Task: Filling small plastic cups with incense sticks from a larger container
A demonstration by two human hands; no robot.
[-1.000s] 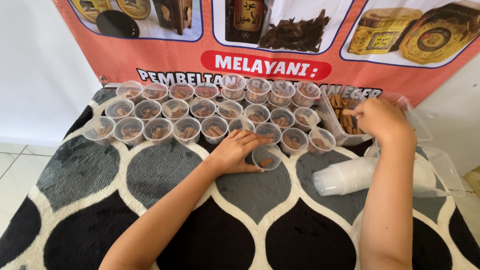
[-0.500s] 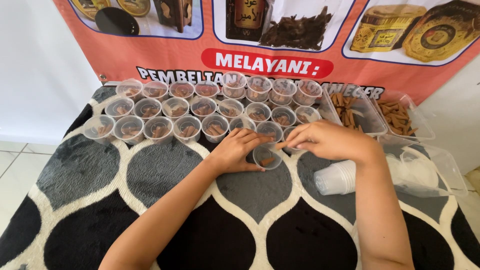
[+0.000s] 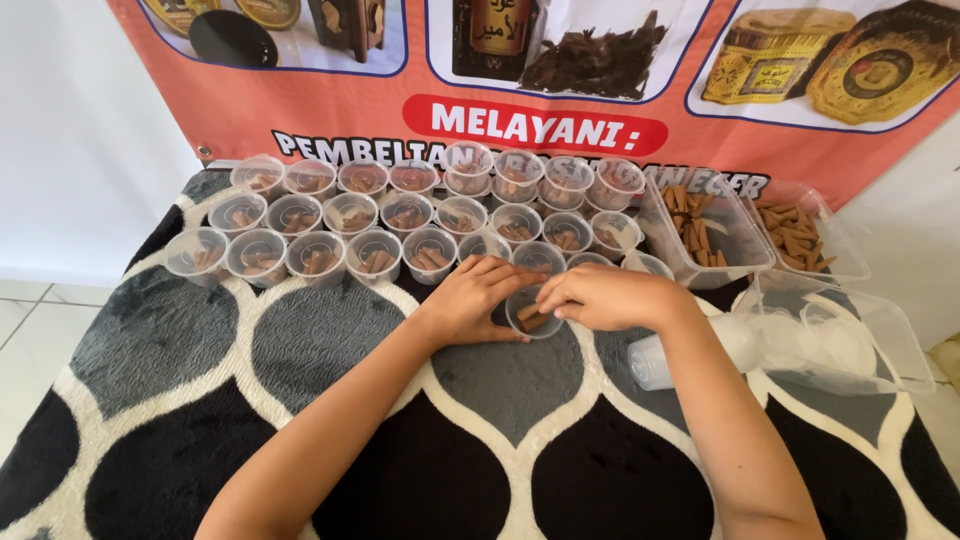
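Note:
A small clear plastic cup (image 3: pixel 533 320) stands on the patterned rug (image 3: pixel 330 350) with a few short brown sticks inside. My left hand (image 3: pixel 478 300) wraps the cup's left side and steadies it. Directly over the cup's rim, my right hand (image 3: pixel 600 297) has its fingertips at the opening, touching the sticks. Behind my hands stand rows of several similar clear cups (image 3: pixel 375 252), each holding brown sticks.
A clear rectangular tub of brown sticks (image 3: pixel 700 225) and a second one (image 3: pixel 800 235) sit at the back right. A stack of empty clear cups (image 3: pixel 690 352) lies on its side by an open clear bag (image 3: pixel 850 340). A printed orange banner (image 3: pixel 550 90) hangs behind.
My right hand came back from the tub of sticks at the right and now rests over the cup. My left hand stayed on the cup.

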